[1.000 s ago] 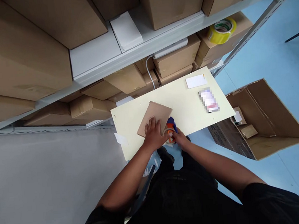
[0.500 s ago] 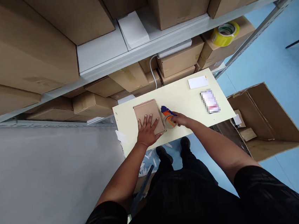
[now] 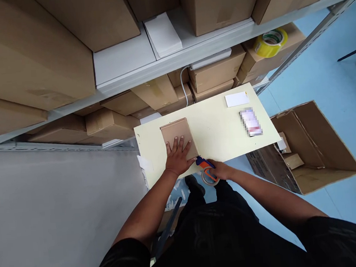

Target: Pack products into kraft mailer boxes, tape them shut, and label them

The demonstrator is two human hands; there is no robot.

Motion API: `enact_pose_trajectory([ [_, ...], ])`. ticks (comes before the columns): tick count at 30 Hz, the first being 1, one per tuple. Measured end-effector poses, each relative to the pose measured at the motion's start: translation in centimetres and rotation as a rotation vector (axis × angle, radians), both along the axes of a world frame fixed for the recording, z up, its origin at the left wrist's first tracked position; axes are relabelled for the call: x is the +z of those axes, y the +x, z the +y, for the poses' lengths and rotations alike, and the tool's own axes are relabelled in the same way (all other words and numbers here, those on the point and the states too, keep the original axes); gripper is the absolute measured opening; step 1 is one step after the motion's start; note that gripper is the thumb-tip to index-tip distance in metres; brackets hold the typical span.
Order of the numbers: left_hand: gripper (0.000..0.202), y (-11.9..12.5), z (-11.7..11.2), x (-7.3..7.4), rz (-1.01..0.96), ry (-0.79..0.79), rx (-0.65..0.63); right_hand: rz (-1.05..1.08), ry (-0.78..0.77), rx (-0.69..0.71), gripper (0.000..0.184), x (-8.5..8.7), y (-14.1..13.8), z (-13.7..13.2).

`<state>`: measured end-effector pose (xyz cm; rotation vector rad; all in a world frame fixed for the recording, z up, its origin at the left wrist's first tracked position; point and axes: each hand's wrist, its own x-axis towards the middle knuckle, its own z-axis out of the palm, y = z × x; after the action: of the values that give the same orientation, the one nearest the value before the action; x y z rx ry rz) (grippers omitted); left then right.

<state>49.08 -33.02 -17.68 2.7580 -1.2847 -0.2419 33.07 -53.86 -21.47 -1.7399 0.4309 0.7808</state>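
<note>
A flat brown cardboard box [image 3: 177, 128] lies on the left part of the pale table [image 3: 216, 134]. My left hand [image 3: 179, 158] rests on it with spread fingers, pressing near its front edge. In my right hand [image 3: 221, 170] is a blue and orange tape dispenser [image 3: 205, 163], fingers wrapped round its handle. Its blue head is at the box's front right corner, close to my left thumb. The tape roll hangs just past the table's front edge. Whether tape sticks to the box cannot be made out.
A phone-like device [image 3: 250, 121], blurred, and a white slip or small box [image 3: 237, 99] lie at the table's right. Behind stands a shelf [image 3: 128, 77] packed with cartons, with a yellow tape roll [image 3: 270, 43] on one. An open carton [image 3: 327, 144] sits on the floor at right.
My right hand has drawn the tape dispenser along the box's right side toward me, from beside the box to its front right corner. My left hand has stayed on the box.
</note>
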Motion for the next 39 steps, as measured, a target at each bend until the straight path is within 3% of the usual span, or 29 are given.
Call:
enact_pose_trajectory([
  [4, 0.086, 0.1, 0.0, 0.2, 0.015, 0.005, 0.003, 0.039, -0.15, 0.201, 0.057, 2.3, 3.7, -1.9],
  [7, 0.085, 0.1, -0.1, 0.2, 0.043, 0.003, 0.016, 0.014, -0.336, 0.327, 0.063, 3.6, 4.3, -2.6],
  [12, 0.085, 0.0, -0.1, 0.3, 0.056, 0.007, 0.014, -0.071, -0.5, 0.438, 0.073, 3.6, 3.2, -1.9],
  [17, 0.084, 0.1, -0.1, 0.5, 0.035, 0.024, 0.018, -0.06, -0.542, 0.411, 0.075, 3.7, 2.4, -1.0],
  [21, 0.084, -0.1, -0.5, 0.4, 0.04, 0.025, 0.016, -0.057, -0.562, 0.534, 0.074, 4.9, 3.6, 1.6],
  [25, 0.085, -0.1, -0.9, 0.3, 0.056, 0.019, 0.023, -0.103, -0.419, 0.663, 0.072, 5.5, 5.6, 6.2],
  [27, 0.086, -0.1, -0.9, 0.3, 0.06, 0.019, 0.021, -0.115, -0.337, 0.656, 0.065, 5.4, 6.1, 7.3],
  [29, 0.088, -0.1, -0.9, 0.3, 0.061, 0.01, 0.017, -0.1, -0.295, 0.615, 0.058, 5.1, 5.6, 6.7],
  [33, 0.089, -0.1, -0.7, 0.4, 0.068, -0.009, 0.019, -0.007, -0.308, 0.471, 0.045, 4.9, 2.3, 1.9],
  [36, 0.088, -0.2, -0.6, 0.4, 0.057, -0.017, 0.015, 0.055, -0.339, 0.303, 0.05, 4.5, -0.2, -2.2],
  [39, 0.087, -0.3, -0.5, 0.4, 0.046, -0.025, 0.016, 0.062, -0.436, 0.116, 0.053, 3.4, -1.0, -5.3],
])
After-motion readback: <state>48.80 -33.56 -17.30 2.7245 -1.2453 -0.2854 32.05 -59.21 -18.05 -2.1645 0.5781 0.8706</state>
